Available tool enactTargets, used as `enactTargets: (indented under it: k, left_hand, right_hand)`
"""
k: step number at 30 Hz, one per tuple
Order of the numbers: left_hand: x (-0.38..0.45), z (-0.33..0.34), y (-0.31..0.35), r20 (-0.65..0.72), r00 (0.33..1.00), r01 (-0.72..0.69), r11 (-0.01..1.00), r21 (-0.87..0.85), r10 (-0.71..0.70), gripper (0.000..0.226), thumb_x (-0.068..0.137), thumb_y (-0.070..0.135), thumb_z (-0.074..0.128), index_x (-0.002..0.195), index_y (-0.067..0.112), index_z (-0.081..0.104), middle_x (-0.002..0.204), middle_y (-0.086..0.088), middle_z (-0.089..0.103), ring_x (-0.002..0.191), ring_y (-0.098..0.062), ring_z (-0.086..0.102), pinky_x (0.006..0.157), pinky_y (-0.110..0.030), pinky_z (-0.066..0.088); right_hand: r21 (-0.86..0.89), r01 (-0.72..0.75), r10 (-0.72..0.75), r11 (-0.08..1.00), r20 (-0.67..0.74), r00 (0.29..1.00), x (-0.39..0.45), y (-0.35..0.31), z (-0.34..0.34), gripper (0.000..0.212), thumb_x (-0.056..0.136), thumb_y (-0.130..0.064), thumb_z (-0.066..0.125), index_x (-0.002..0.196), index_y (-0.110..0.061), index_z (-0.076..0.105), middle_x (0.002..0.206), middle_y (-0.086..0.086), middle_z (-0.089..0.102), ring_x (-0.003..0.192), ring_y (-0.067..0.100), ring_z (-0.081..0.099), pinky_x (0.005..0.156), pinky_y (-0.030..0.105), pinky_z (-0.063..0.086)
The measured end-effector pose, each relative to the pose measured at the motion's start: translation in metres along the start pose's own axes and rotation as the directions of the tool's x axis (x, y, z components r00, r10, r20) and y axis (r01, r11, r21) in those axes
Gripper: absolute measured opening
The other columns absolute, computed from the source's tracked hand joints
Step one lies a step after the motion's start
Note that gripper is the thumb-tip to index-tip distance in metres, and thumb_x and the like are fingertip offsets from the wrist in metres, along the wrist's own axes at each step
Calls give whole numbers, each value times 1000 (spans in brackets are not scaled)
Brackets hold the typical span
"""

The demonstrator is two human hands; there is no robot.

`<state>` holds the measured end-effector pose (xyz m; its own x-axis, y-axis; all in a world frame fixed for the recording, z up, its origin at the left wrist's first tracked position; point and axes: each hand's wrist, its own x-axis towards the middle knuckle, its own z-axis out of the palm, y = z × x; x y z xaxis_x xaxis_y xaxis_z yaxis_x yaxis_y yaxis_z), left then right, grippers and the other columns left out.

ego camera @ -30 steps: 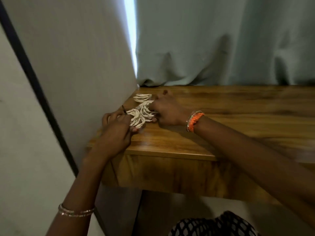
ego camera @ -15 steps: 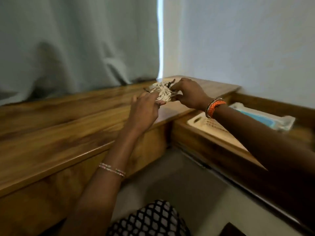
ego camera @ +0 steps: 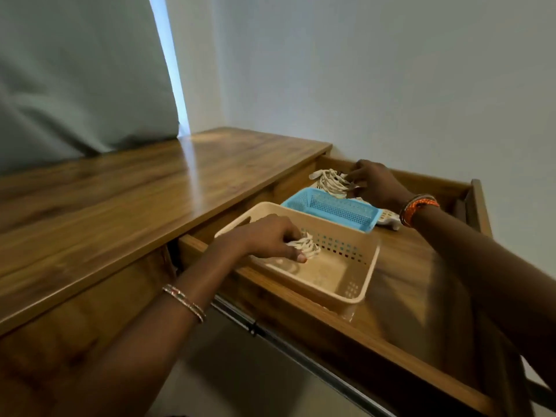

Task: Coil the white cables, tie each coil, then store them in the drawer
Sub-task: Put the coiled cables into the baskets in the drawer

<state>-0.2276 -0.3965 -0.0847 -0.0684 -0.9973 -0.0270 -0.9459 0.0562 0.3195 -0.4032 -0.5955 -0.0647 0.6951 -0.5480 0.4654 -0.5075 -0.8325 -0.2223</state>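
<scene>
- The drawer (ego camera: 391,296) stands pulled out from under the desk (ego camera: 150,188), near the desk's right end, with two baskets inside it.
- The left hand (ego camera: 264,236) pinches a small coil of white cable (ego camera: 305,246) between thumb and curled fingers, holding it inside the beige basket (ego camera: 355,291) at the drawer's front, just above the basket floor.
- The right hand (ego camera: 376,183) grips a second coil (ego camera: 329,180) with curled fingers, over the back of the drawer, beyond the far end of the blue basket (ego camera: 331,206); whether this coil rests on anything cannot be told.
- Another pale item (ego camera: 389,220) lies in the drawer beside the blue basket, too blurred to name.
- Both coils look light and soft: thin looped strands that would sag and spread if held by one loop. The safest hold is probably across the bound middle, where the loops are bunched, which is roughly where each hand has them.
- The surface looks smooth but not slippery enough to escape a firm pinch; nothing about them seems fragile.
- The left coil's long axis runs roughly along the basket's length, loops fanning away from the fingers toward the perforated wall.
- The right coil stretches leftward from the fingers toward the desk, loops drooping downward.
- Storing seems nearly done; each coil likely needs only lowering and release.
</scene>
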Motion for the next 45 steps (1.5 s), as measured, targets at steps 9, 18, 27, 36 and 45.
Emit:
enactTargets:
  k: [9, 18, 27, 36, 45]
  left_hand:
    - [26, 16, -14, 244, 961, 106, 988, 115, -132, 43, 84, 36, 66, 121, 14, 60, 119, -1, 62, 111, -17, 55, 97, -31, 44]
    - [26, 24, -23, 179, 980, 87, 996, -18, -83, 38, 89, 29, 61, 124, 14, 58, 123, 2, 60, 113, -14, 54, 94, -23, 40]
    - [-21, -32, -30, -517, 855, -67, 979, -192, -43, 15, 92, 22, 56, 104, 22, 64, 103, 7, 64, 91, -7, 59, 79, -27, 51]
    - [-284, -105, -145, -819, 318, 453, 836, -310, -477, 16, 90, 8, 51, 94, 10, 66, 94, -11, 67, 85, -23, 61, 74, -27, 42]
    - [-532, -137, -180, -765, -133, 839, 340, -425, -630, 13, 89, 12, 53, 92, 18, 64, 89, -1, 60, 81, -18, 54, 73, -24, 37]
  right_hand:
    - [-90, 66, -47, 994, 203, 978, 15, 5, 45, 34, 78, -8, 73, 111, -8, 69, 115, 12, 61, 103, 25, 56, 83, 30, 46]
    - [-297, 155, 20, 942, 512, 859, 28, 9, 70, 25, 85, -16, 63, 108, -8, 69, 107, 13, 66, 95, 27, 61, 84, 39, 53]
    - [-96, 135, -113, 986, 208, 972, 61, -98, 13, 25, 84, 1, 57, 103, -8, 69, 107, 8, 68, 99, 21, 62, 88, 33, 50]
    - [391, 560, -646, 730, 128, 753, 101, -439, 107, 24, 76, -3, 55, 88, -13, 73, 91, 4, 72, 81, 10, 61, 73, 21, 47]
    - [639, 653, -884, 406, 92, 459, 88, -715, 211, 45, 83, -11, 59, 127, -15, 54, 117, 1, 58, 103, 14, 55, 76, 18, 37]
